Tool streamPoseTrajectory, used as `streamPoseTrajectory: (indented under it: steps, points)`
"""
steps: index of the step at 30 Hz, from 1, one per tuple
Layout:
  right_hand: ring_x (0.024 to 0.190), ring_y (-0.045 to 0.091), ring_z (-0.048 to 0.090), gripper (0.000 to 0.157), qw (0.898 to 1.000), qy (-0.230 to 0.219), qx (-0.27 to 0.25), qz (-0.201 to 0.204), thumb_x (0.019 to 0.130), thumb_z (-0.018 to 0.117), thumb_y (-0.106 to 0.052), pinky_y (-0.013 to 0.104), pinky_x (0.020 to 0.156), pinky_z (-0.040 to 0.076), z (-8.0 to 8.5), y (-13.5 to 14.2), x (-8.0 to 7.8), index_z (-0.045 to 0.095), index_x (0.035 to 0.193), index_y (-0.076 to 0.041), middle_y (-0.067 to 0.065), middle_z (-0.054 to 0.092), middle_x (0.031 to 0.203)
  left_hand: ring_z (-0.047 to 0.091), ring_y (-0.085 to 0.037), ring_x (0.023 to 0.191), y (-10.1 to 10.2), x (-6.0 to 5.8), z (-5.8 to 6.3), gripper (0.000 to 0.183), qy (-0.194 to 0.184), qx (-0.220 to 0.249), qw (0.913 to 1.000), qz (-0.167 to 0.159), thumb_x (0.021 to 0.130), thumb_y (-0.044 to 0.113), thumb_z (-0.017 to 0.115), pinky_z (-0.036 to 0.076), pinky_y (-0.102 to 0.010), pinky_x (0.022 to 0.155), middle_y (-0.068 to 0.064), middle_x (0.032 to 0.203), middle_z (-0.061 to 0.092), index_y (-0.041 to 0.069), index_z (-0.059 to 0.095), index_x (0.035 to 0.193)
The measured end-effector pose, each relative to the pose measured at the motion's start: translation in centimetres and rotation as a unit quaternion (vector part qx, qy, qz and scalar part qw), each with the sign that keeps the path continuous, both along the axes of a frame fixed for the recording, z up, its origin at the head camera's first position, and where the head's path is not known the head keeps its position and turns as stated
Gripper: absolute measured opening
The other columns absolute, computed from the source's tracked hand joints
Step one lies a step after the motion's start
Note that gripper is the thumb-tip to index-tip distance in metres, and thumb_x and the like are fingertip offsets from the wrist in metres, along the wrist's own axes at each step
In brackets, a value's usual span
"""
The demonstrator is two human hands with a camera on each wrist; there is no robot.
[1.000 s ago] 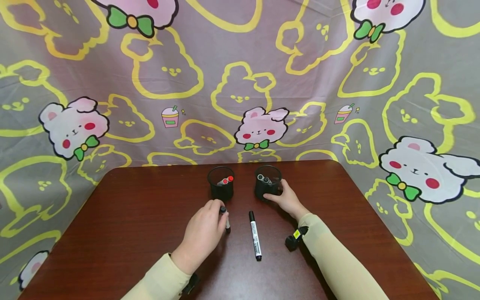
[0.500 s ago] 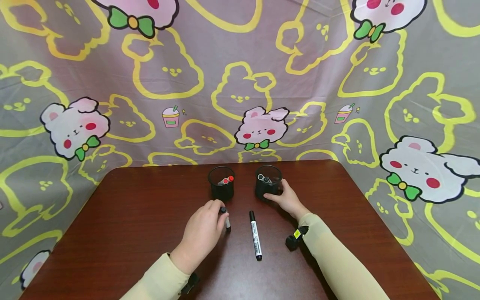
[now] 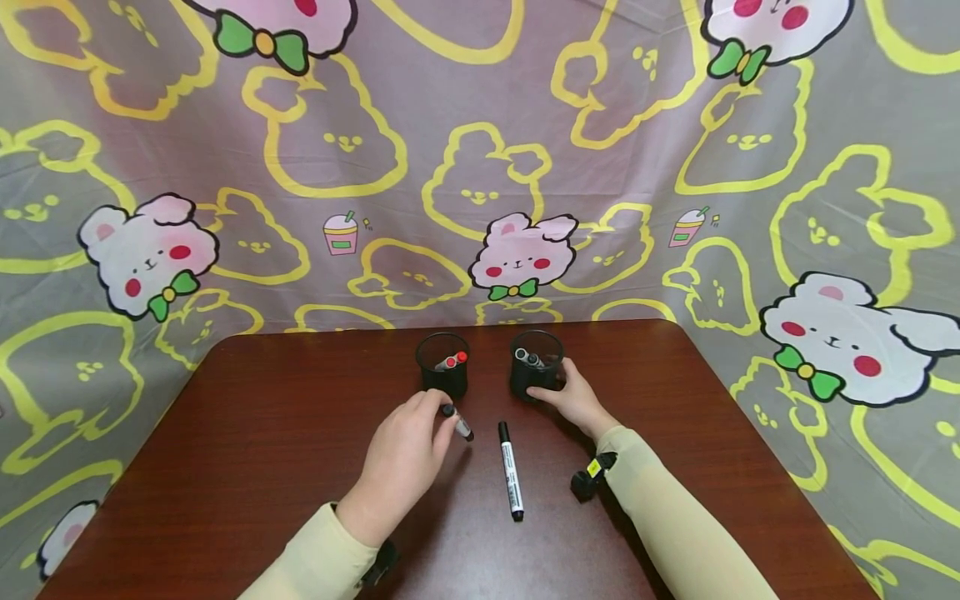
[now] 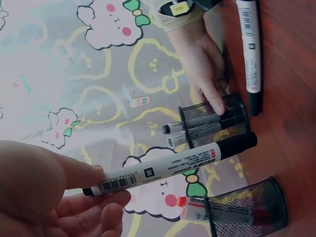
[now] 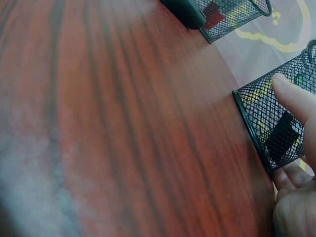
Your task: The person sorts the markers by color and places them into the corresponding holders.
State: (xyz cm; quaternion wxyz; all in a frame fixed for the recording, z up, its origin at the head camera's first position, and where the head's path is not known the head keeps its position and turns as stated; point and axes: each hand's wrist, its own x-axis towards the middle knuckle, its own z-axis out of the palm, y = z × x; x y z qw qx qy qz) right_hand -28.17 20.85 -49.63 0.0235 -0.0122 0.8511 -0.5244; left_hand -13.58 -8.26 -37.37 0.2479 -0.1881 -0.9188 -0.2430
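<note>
In the head view my left hand (image 3: 401, 454) pinches a white whiteboard marker (image 3: 461, 425) by one end, thumb against fingers. The marker tilts above the table, its black cap (image 4: 238, 144) pointing away from the palm in the left wrist view. My right hand (image 3: 576, 403) grips the side of the right black mesh pen cup (image 3: 528, 385), which stands upright and holds black-and-white markers (image 4: 195, 129). Another mesh pen cup (image 3: 444, 387) stands to its left with red-ended markers (image 3: 454, 361) inside. A second black-capped marker (image 3: 512, 479) lies on the table between my arms.
The brown wooden table (image 3: 300, 400) ends at a back edge just behind the cups. A patterned cloth (image 3: 420, 108) hangs behind it and along both sides. A small black camera (image 3: 587, 482) is strapped to my right wrist.
My left hand has risen slightly and moved a little forward. The marker in it has swung, its lower end shifting right and up. My right hand and both cups stay put.
</note>
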Motion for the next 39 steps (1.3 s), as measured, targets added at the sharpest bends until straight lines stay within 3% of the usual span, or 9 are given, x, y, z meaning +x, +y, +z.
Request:
streamPoseTrajectory:
  steps: [8, 18, 23, 34, 39]
  points:
    - [0.133, 0.035, 0.053, 0.078, 1.000, 0.002, -0.001, -0.001, 0.084, 0.086, -0.034, 0.053, 0.108, 0.044, -0.1, 0.0, -0.1, 0.043, 0.146, -0.012, 0.018, 0.057, 0.140, 0.069, -0.021, 0.078, 0.0, -0.2, 1.0, 0.022, 0.016, 0.021, 0.9997, 0.001, 0.089, 0.013, 0.082, 0.057, -0.038, 0.068, -0.003, 0.094, 0.072, 0.008, 0.067, 0.104]
    - [0.132, 0.034, 0.053, 0.078, 1.000, 0.001, 0.001, 0.000, 0.084, 0.087, -0.033, 0.053, 0.109, 0.043, 0.0, 0.1, 0.1, 0.043, 0.146, -0.012, 0.017, 0.057, 0.139, 0.066, -0.018, 0.079, 0.7, -0.2, 2.0, 0.028, -0.003, 0.036, 0.9993, 0.008, 0.089, 0.017, 0.083, 0.056, -0.035, 0.068, -0.005, 0.100, 0.072, 0.008, 0.068, 0.110]
    - [0.132, 0.034, 0.053, 0.079, 1.000, -0.001, 0.001, 0.002, 0.085, 0.086, -0.034, 0.053, 0.109, 0.044, 0.1, 0.1, 0.1, 0.042, 0.147, -0.012, 0.017, 0.056, 0.140, 0.065, -0.018, 0.079, 1.1, -0.4, 2.6, 0.027, 0.005, 0.043, 0.9990, 0.003, 0.090, 0.018, 0.082, 0.055, -0.036, 0.068, -0.006, 0.100, 0.072, 0.009, 0.068, 0.111]
    - [0.134, 0.034, 0.052, 0.080, 1.000, -0.007, -0.004, 0.000, 0.084, 0.087, -0.033, 0.054, 0.110, 0.043, 0.3, 0.0, 0.2, 0.042, 0.148, -0.013, 0.016, 0.055, 0.142, 0.054, -0.013, 0.070, 1.7, -1.4, 2.7, 0.029, 0.021, 0.067, 0.9975, -0.012, 0.089, 0.015, 0.082, 0.048, -0.028, 0.061, -0.005, 0.101, 0.071, 0.008, 0.067, 0.113]
    - [0.133, 0.035, 0.053, 0.080, 1.000, -0.001, -0.002, 0.002, 0.085, 0.086, -0.033, 0.053, 0.109, 0.043, 0.2, 0.1, 0.1, 0.041, 0.148, -0.012, 0.018, 0.056, 0.141, 0.056, -0.015, 0.071, 2.1, -2.0, 2.7, 0.029, 0.022, 0.076, 0.9968, -0.010, 0.090, 0.016, 0.081, 0.050, -0.030, 0.062, -0.005, 0.100, 0.070, 0.008, 0.068, 0.115]
